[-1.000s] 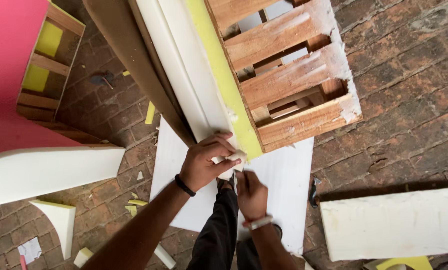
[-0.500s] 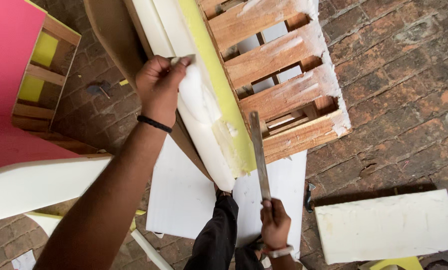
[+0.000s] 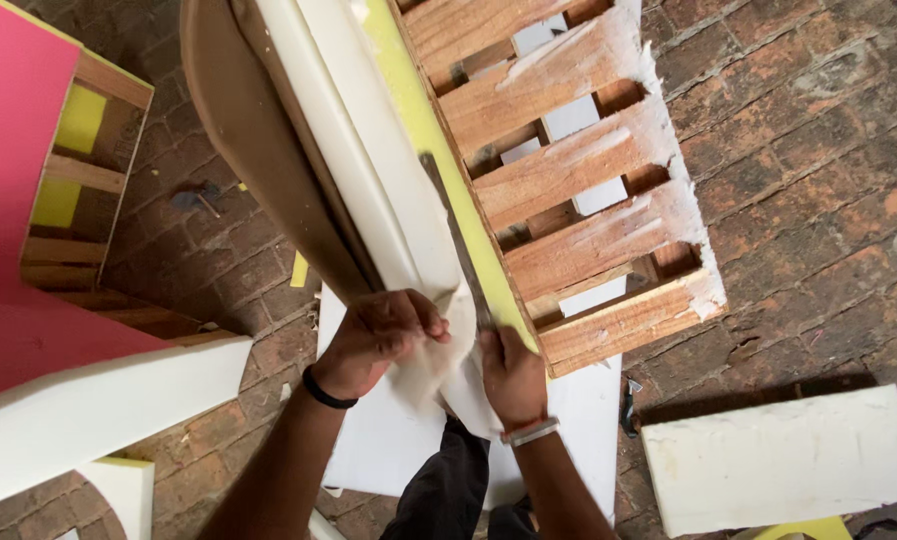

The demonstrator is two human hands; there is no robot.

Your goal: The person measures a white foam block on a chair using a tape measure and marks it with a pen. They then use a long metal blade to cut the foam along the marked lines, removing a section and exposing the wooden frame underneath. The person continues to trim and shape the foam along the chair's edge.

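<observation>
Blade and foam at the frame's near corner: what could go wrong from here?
The blade runs up the narrow line between the white foam and the wooden frame; it could wander and gouge the foam. The left hand pinches the foam's edge close beside the right hand on the blade, so a slip might cut the fingers. The pulled foam edge looks thin and may tear.

The frame (image 3: 578, 190) was rough bare wood; the foam (image 3: 368, 150) was matt cream, soft-looking; the blade (image 3: 458, 240) was dull metal; the floor (image 3: 818, 170) was rough brick.
</observation>
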